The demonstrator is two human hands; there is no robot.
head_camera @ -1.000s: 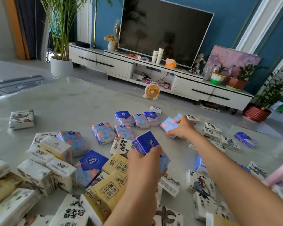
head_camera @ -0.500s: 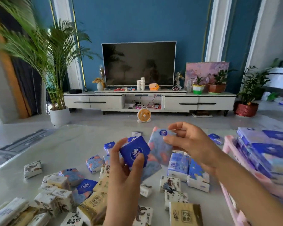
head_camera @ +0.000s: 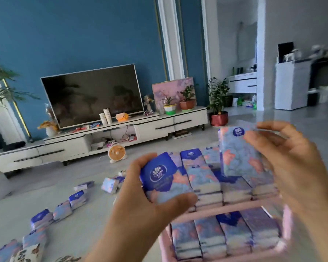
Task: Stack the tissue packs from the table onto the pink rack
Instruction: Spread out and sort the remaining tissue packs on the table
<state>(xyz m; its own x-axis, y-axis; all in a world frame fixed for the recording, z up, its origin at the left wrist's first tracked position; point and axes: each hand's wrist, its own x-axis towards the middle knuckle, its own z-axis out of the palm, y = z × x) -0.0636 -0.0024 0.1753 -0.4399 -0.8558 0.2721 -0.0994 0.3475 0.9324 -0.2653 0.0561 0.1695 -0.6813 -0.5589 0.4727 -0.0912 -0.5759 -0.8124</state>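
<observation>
Two hands are raised over the pink rack (head_camera: 225, 211), each grasping one tissue pack. The left hand (head_camera: 140, 205) grips a dark-blue pack (head_camera: 160, 176) with a white logo, thumb under its near edge and fingers curled round its far left side; the pack tilts, logo face toward the camera. The right hand (head_camera: 295, 167) holds a pale floral pack (head_camera: 239, 154) upright, fingers wrapped round its right side, though blur hides exactly where the thumb lies. Both packs are in the air, the left one in front of the rack's upper level and the right one above it, and neither touches the packs below.

Under the hands, the upper tier packs (head_camera: 203, 178) stand in tight side-by-side rows several layers deep. Nearer the camera, past a pink crossbar, the lower tier packs (head_camera: 212, 237) form another full row.

Left of the rack, the table (head_camera: 95, 220) carries loose blue packs (head_camera: 77, 199) strung out toward the lower left corner, where a white patterned pack (head_camera: 29, 253) lies among them.

Beyond the table, a small orange fan (head_camera: 116, 153) sits on the floor before a long white cabinet (head_camera: 155, 127). On it stand a dark television (head_camera: 91, 95) and a pink painting (head_camera: 173, 91) against a blue wall.
</observation>
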